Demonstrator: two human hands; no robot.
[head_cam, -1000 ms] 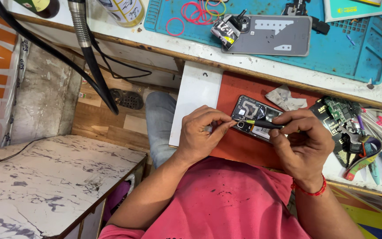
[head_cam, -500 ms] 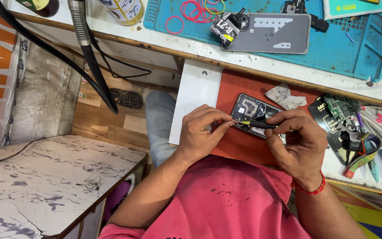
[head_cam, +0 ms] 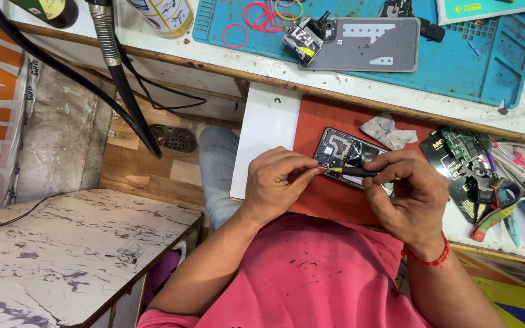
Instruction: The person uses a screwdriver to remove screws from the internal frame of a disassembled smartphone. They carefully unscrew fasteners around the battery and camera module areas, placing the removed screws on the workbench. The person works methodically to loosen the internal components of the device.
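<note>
An opened phone with its back off lies on a red mat on a pull-out shelf. My left hand rests at the phone's near left edge, thumb and fingers pinched together against it. My right hand grips a thin black tool with a yellow band, its tip pointing left onto the phone's lower left part, close to my left fingertips. My hands hide the phone's near edge.
A crumpled tissue lies beside the phone. A circuit board and several tools crowd the shelf's right end. On the bench above, a blue mat carries a grey phone back cover and rubber bands. A black hose hangs left.
Both hands stay at the phone. The tool's tip has shifted slightly left toward my left fingertips; nothing else has moved.
</note>
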